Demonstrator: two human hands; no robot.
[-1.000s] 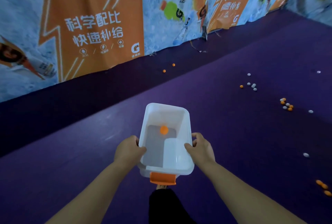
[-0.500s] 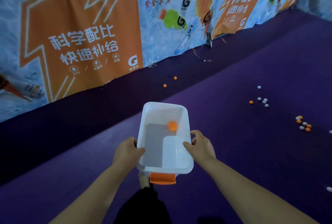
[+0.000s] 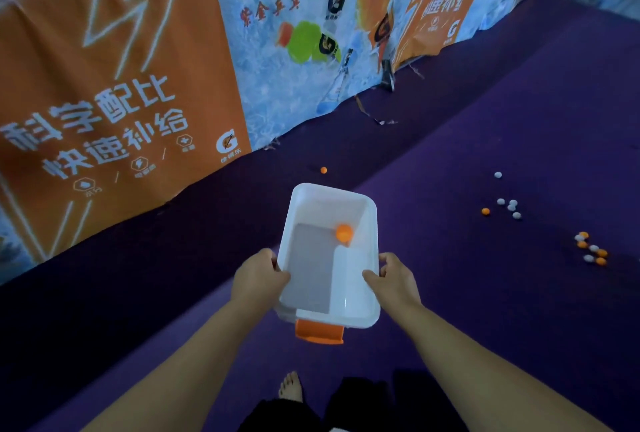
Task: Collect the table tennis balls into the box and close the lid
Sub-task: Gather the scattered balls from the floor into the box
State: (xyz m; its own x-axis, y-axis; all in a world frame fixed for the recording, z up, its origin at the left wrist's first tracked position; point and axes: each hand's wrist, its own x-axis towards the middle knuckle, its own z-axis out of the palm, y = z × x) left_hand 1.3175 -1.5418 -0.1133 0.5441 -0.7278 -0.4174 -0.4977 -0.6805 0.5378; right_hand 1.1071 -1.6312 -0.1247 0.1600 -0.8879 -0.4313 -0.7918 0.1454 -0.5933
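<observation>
Underfoot, purple floor [image 3: 485, 310] spreads wide, with a printed banner [image 3: 121, 85] along its edge from 9 to 1 o'clock. At centre the open-topped white box [image 3: 325, 201] is carried, long axis running 6 to 12 o'clock, its orange latch [image 3: 319, 330] at 6. The left hand [image 3: 258, 276] grips the 9 o'clock rim and the right hand [image 3: 394, 279] the 3 o'clock rim, thumbs hooked over. An orange ball [image 3: 344, 233] lies inside toward 2 o'clock. Loose balls [image 3: 509, 206] dot the floor at 3 o'clock, and a stray ball [image 3: 323, 170] sits at 12.

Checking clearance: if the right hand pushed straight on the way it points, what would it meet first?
The white box it grips; the right hand points at its right wall, orange ball beyond, probably.
</observation>
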